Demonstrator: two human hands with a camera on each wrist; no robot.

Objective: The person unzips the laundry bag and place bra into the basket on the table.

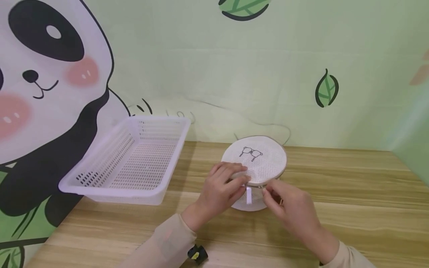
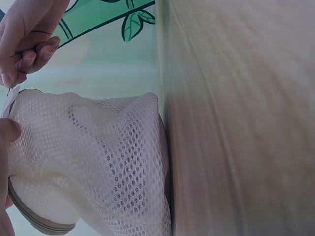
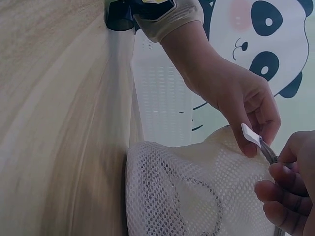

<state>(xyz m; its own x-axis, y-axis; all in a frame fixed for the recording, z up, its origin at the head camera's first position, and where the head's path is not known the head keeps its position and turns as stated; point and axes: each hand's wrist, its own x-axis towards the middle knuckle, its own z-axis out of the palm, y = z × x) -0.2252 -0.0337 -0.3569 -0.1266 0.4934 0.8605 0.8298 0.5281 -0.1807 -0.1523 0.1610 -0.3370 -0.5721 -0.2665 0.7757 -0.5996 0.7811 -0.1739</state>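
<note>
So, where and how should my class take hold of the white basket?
Probably by the basket's rim, along its long right edge, coming from the side facing the mesh bag: it flares outward, offering a lip, and looks free there, while the opposite edge appears close to the panda wall.

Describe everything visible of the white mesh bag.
The mesh bag, apparently soft netted fabric, has a round top with a dark glasses-like drawing, greyish edging and a white tag. It stands upright, sides creased, on the table, right of the basket. The left hand holds the top; the right hand pinches the edging.
</note>
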